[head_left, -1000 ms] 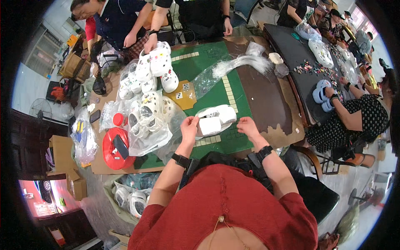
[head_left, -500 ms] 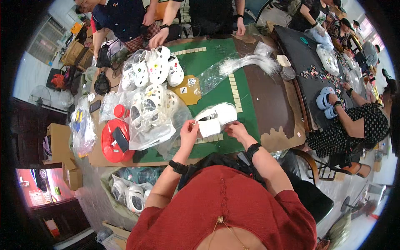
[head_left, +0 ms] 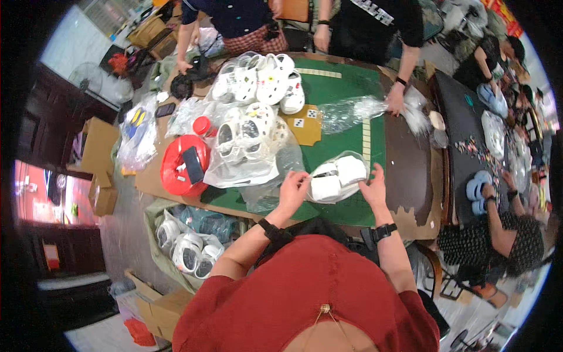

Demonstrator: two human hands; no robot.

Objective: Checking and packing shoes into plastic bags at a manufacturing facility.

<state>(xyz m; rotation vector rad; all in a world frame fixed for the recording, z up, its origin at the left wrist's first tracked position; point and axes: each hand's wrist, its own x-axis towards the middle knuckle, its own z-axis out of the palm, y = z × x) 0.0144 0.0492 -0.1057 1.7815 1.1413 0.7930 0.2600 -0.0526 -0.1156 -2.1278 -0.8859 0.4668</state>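
Hands (head_left: 294, 190) (head_left: 373, 186) curled inward, flanking white shoes (head_left: 352, 169); grip unclear.

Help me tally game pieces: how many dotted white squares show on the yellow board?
2 on the yellow board: one dotted square upper right, another to its left. Clogs may hide more.

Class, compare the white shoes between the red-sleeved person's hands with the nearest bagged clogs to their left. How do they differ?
The white shoes look plain, while the bagged clogs show holes and colourful charms. The white shoes sit between the left hand and right hand; the bagged clogs sit farther left, near the red roll. Both are mainly white and in clear plastic.
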